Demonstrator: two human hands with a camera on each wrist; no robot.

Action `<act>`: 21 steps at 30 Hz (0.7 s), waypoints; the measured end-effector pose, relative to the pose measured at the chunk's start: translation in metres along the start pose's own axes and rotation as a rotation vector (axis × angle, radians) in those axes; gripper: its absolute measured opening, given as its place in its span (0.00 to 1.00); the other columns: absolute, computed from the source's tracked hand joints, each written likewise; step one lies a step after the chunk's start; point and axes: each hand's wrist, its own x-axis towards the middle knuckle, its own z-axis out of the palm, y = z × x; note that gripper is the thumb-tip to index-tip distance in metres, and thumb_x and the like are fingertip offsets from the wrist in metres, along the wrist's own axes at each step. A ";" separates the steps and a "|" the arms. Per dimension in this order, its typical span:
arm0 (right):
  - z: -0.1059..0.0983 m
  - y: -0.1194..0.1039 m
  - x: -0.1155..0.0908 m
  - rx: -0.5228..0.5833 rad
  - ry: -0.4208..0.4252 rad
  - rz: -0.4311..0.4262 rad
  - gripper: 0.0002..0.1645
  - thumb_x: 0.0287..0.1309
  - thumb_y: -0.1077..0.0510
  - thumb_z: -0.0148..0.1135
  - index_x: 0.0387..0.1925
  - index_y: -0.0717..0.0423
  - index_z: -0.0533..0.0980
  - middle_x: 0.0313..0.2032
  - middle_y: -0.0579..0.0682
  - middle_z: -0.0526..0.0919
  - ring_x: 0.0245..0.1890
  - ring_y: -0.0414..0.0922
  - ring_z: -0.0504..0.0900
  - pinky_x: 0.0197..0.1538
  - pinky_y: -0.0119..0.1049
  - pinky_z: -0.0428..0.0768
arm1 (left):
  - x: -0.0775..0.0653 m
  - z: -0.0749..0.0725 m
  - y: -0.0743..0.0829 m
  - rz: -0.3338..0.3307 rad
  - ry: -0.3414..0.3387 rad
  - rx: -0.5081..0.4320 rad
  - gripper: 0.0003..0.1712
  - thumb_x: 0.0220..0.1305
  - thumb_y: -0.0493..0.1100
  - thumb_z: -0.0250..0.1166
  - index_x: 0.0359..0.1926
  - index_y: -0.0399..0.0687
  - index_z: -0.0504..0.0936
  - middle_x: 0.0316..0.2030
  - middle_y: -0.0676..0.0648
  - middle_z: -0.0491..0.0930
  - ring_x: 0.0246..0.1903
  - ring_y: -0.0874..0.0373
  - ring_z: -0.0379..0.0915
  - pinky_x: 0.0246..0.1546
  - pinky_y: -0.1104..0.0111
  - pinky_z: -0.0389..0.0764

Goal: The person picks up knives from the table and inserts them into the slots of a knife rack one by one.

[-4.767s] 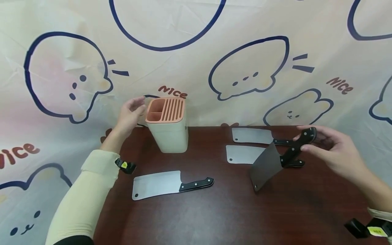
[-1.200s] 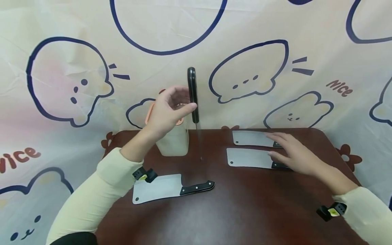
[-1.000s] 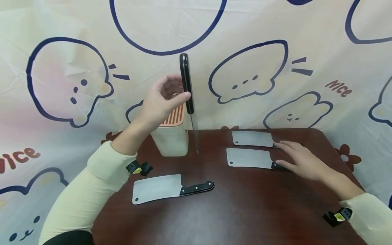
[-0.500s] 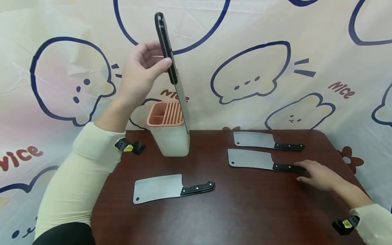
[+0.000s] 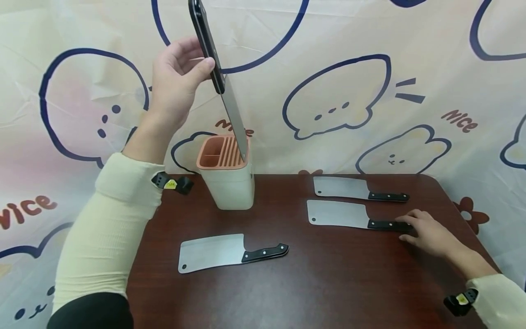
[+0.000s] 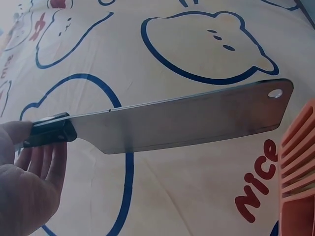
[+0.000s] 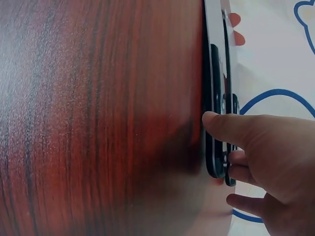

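Note:
My left hand (image 5: 174, 87) pinches the black handle of a cleaver (image 5: 233, 116) between thumb and fingers, high above the table. Its blade slants down to the orange slotted top of the cream knife holder (image 5: 228, 189); in the left wrist view the blade's whole end, hole included, shows beside the slots (image 6: 300, 152). My right hand (image 5: 429, 235) is at the handle end of a second cleaver (image 5: 338, 213) lying flat. Its fingers touch the handle's far side, and the thumb (image 7: 226, 125) lies along the near side, overlapping the handle in the right wrist view.
Behind the second cleaver lies another cleaver (image 5: 341, 186), parallel to it. One more cleaver (image 5: 211, 253) rests at the front left, handle to the right. The dark brown table (image 5: 320, 283) backs onto a printed cloth (image 5: 263, 100).
A cleaver first in my right hand is now in my left, lifted and moved left, tilting toward the holder. My right hand has gone to the handle of the nearer right-side cleaver.

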 end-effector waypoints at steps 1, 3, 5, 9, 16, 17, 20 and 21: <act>0.001 0.001 0.000 0.003 -0.002 0.003 0.28 0.54 0.57 0.77 0.56 0.62 0.80 0.50 0.66 0.76 0.50 0.64 0.74 0.49 0.65 0.77 | 0.001 0.000 -0.001 -0.006 0.003 0.001 0.21 0.69 0.32 0.65 0.61 0.39 0.77 0.52 0.45 0.80 0.55 0.51 0.77 0.60 0.66 0.78; 0.002 0.002 0.001 0.013 -0.005 0.006 0.28 0.54 0.58 0.76 0.55 0.63 0.79 0.51 0.67 0.76 0.52 0.64 0.74 0.50 0.66 0.77 | 0.003 0.000 -0.004 -0.021 0.012 0.005 0.21 0.69 0.33 0.65 0.62 0.40 0.77 0.52 0.45 0.79 0.55 0.52 0.77 0.60 0.66 0.78; 0.003 0.003 0.002 0.025 -0.006 0.006 0.27 0.55 0.59 0.76 0.55 0.63 0.79 0.52 0.67 0.77 0.53 0.65 0.74 0.52 0.67 0.76 | 0.004 0.000 -0.007 -0.038 0.022 0.011 0.21 0.69 0.33 0.65 0.62 0.41 0.77 0.52 0.46 0.79 0.55 0.52 0.77 0.61 0.66 0.77; 0.006 0.005 0.004 0.049 -0.005 0.000 0.25 0.56 0.60 0.75 0.54 0.63 0.78 0.51 0.65 0.78 0.54 0.64 0.75 0.53 0.67 0.76 | 0.005 -0.001 -0.014 -0.058 0.034 0.040 0.22 0.69 0.33 0.65 0.63 0.42 0.77 0.52 0.47 0.79 0.56 0.53 0.76 0.61 0.67 0.77; 0.009 0.009 0.006 0.052 -0.002 -0.007 0.23 0.55 0.59 0.75 0.51 0.63 0.79 0.48 0.63 0.80 0.51 0.63 0.76 0.52 0.66 0.76 | 0.007 0.002 -0.024 -0.085 0.026 0.071 0.21 0.69 0.33 0.65 0.62 0.44 0.78 0.52 0.48 0.79 0.56 0.54 0.76 0.62 0.67 0.76; 0.009 0.010 0.007 0.050 0.000 -0.009 0.22 0.55 0.59 0.75 0.50 0.62 0.80 0.47 0.62 0.80 0.50 0.62 0.77 0.52 0.65 0.77 | 0.007 0.002 -0.025 -0.091 0.023 0.078 0.22 0.69 0.34 0.65 0.62 0.44 0.78 0.52 0.48 0.79 0.56 0.54 0.76 0.62 0.67 0.76; 0.009 0.010 0.010 0.055 0.001 -0.019 0.18 0.55 0.60 0.75 0.46 0.61 0.80 0.45 0.58 0.80 0.48 0.59 0.78 0.51 0.63 0.78 | 0.008 0.003 -0.027 -0.105 0.015 0.097 0.23 0.69 0.35 0.66 0.63 0.45 0.77 0.53 0.47 0.78 0.57 0.53 0.76 0.63 0.67 0.75; 0.009 0.011 0.010 0.067 -0.002 -0.025 0.16 0.55 0.60 0.75 0.45 0.60 0.80 0.44 0.57 0.81 0.47 0.58 0.78 0.50 0.62 0.79 | 0.008 0.003 -0.028 -0.108 0.010 0.104 0.23 0.69 0.35 0.66 0.64 0.45 0.77 0.54 0.47 0.78 0.57 0.52 0.75 0.63 0.67 0.75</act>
